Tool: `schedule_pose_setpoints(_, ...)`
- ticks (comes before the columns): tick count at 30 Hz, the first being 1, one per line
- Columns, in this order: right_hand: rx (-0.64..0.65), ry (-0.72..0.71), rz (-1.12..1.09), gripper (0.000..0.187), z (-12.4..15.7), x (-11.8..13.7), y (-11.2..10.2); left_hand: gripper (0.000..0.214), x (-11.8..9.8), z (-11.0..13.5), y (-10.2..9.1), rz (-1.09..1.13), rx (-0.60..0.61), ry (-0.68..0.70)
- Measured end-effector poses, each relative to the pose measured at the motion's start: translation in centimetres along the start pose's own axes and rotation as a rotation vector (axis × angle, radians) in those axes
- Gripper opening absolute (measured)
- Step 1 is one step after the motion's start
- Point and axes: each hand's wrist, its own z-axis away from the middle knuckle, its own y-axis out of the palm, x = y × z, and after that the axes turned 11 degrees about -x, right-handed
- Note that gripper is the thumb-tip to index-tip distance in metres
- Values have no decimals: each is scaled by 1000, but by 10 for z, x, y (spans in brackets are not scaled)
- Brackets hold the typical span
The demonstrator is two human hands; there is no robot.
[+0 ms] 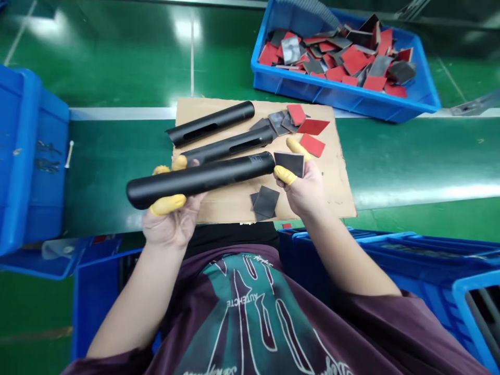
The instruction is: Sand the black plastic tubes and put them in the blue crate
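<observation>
My left hand (172, 219), with yellow finger cots, grips a matte black tube (199, 179) near its lower end. My right hand (300, 187), also wearing yellow cots, pinches a dark grey square pad (289, 164) beside the tube's far end. Both lie over a cardboard sheet (230, 208). Two more black tubes with long slots, an upper one (211, 122) and a lower one (228, 146), rest on it. Loose red pads (312, 145) and dark grey pads (266, 202) lie scattered on the cardboard.
A blue crate (344, 96) heaped with red and grey pads stands beyond the belt at top right. A blue bin (31, 156) stands at left. The cardboard rests on a green conveyor belt (410, 161). More blue crates (410, 250) sit near my body at right.
</observation>
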Motion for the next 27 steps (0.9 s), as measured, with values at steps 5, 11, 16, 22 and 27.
schedule_pose_setpoints(5, -23, 39, 37, 66, -5, -23, -14, 23, 30, 7, -16, 51, -115, -351)
schedule_pose_setpoints(11, -20, -66, 169, 60, -16, -42, -24, 24, 34, 17, -8, -43, -65, -703)
schedule_pose_setpoints(16, 19, -18, 266, 46, -15, -36, -26, 28, 30, 19, 14, -481, 255, -267)
schedule_pose_setpoints(22, 41, 128, 349, 55, -13, -16, -31, 40, 30, -23, 54, -1517, 496, 598)
schedule_pose_setpoints(27, -49, 59, 408, 65, -18, -1, -33, 45, 36, -33, 76, -1791, 610, 513)
